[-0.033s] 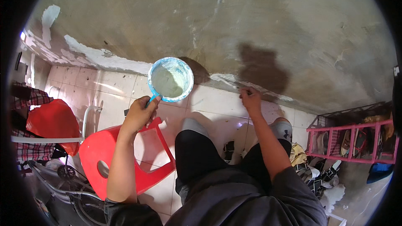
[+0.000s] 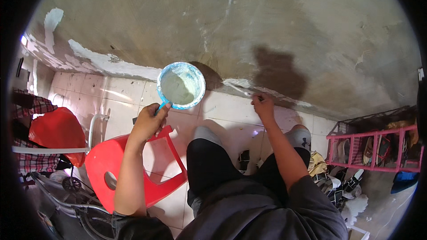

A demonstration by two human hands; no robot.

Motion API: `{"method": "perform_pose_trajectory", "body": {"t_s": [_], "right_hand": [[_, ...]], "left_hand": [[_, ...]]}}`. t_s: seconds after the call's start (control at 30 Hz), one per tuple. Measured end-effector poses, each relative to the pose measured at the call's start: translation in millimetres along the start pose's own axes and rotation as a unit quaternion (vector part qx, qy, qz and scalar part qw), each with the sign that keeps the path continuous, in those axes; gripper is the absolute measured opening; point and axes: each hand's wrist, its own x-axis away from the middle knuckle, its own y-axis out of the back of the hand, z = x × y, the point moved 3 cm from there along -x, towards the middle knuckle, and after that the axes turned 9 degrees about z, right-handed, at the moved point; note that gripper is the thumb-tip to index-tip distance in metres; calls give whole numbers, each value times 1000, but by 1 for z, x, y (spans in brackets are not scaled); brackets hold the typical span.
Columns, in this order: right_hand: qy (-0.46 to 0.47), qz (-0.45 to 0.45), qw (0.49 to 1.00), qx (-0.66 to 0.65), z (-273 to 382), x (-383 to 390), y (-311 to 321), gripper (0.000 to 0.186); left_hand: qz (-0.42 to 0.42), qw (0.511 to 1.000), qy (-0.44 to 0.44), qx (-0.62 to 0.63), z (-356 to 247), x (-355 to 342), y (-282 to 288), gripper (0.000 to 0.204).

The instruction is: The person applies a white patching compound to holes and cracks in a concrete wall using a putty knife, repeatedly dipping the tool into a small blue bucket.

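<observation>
Blue dipper (image 2: pixel 181 106) with pale, thick paste (image 2: pixel 175 88) inside, held up over the tiled floor (image 2: pixel 229 107) near the edge where it meets the wall (image 2: pixel 187 22); rim and inner side smeared whitish. Left hand (image 2: pixel 152 120) grasping its handle (image 2: pixel 163 106), thumb along the top. Right hand (image 2: pixel 263 105) with fingers drawn in, just off the same floor edge, right of the dipper; a slim pale streak (image 2: pixel 242 90) lies by its fingertips. Cannot tell if that is a tool or wall patching, nor whether the hand grips anything. Wall grey-brown, flaky white band (image 2: pixel 109 61) along its lower edge, left of the dipper. Red plastic chair (image 2: pixel 100 164) on the floor below the left forearm. Red bag (image 2: pixel 58 130) farther left. Pink rack (image 2: pixel 375 149) at the wall's far right end, footwear inside.
</observation>
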Motion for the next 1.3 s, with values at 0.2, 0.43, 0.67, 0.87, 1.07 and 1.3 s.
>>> {"method": "perform_pose_trajectory", "body": {"t_s": [0.2, 0.43, 0.67, 0.87, 1.07, 1.3], "right_hand": [[-19, -9, 999, 32, -13, -26, -31, 25], [-37, -16, 998, -44, 5, -6, 1, 25], [-25, 8, 997, 76, 4, -25, -38, 26], [-20, -63, 992, 105, -17, -59, -31, 27], [-58, -24, 997, 54, 22, -27, 2, 27], [9, -71, 990, 124, 10, -44, -31, 24]], "left_hand": [[-5, 1000, 0, -6, -4, -2, 1, 44], [-8, 1000, 2, -7, -2, 2, -1, 44], [-8, 1000, 6, -3, 0, 1, 3, 44], [0, 1000, -7, -8, -2, -2, 1, 44], [10, 1000, 13, -21, 0, 1, 2, 42], [6, 1000, 1, -2, -4, -3, 0, 44]]}}
